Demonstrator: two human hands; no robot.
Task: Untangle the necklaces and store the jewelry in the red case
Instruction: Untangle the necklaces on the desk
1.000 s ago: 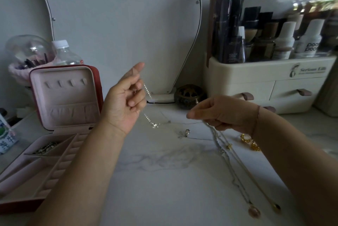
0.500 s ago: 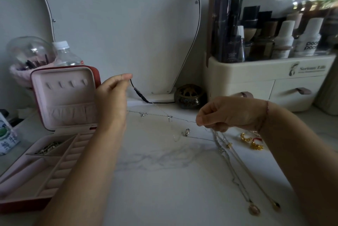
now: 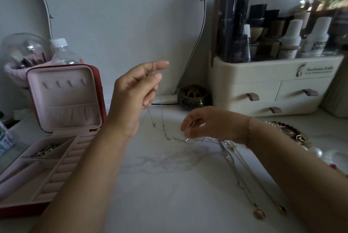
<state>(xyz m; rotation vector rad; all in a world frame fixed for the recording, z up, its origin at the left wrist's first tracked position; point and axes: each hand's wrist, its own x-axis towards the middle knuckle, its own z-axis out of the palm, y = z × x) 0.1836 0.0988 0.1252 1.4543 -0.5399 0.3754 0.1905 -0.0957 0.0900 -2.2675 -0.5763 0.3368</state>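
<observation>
Silver chain hung pinched in the fingers of my left hand; my right hand pinched it lower, over the bench.

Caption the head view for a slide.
Left hand holds up a silver chain, right hand pinches it low; red case open.

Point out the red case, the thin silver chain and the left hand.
red case (image 3: 99,91), head view, red edge of the lid.
thin silver chain (image 3: 162,114), head view, strand hanging below the fingers.
left hand (image 3: 131,97), head view, middle of the hand.
</observation>
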